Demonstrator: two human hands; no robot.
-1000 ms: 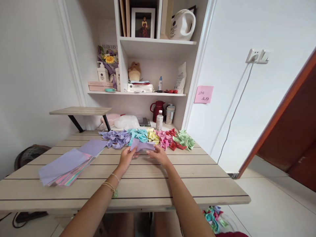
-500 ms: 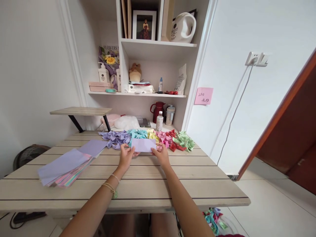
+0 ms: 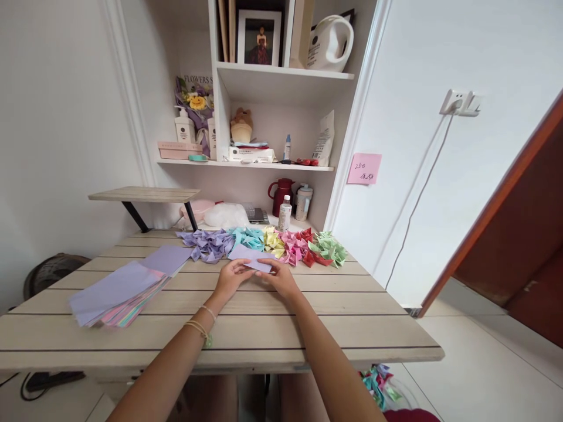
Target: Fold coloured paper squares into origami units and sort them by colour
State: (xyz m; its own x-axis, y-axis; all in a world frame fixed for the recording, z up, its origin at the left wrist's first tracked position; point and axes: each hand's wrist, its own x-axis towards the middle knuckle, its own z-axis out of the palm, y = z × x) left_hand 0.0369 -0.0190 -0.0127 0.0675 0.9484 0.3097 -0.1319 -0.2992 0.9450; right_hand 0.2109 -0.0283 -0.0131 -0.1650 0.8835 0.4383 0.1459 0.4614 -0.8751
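A sheet of light purple paper [image 3: 250, 254] is held between both hands over the middle of the table, its near edge bent toward me. My left hand [image 3: 234, 276] pinches it from the left, and my right hand [image 3: 278, 276] grips the near edge from the right. The fingertips almost meet at the paper's centre. Just beyond lie folded paper pieces in colour groups: purple [image 3: 207, 244], turquoise [image 3: 247, 237], yellow [image 3: 273, 241], pink [image 3: 294, 248], red [image 3: 317, 259] and green [image 3: 329, 249].
A fanned stack of coloured paper sheets [image 3: 118, 290] lies on the slatted table [image 3: 246, 337] at the left. Behind it stands a small raised shelf [image 3: 143, 194]. A bottle [image 3: 285, 214] and a red jug [image 3: 280, 198] stand at the back. More folded pieces [image 3: 379, 384] sit below the table's right side.
The purple sheet was held out flat and facing me; now it is bent and tipped lower. My hands have come closer together along its near edge.
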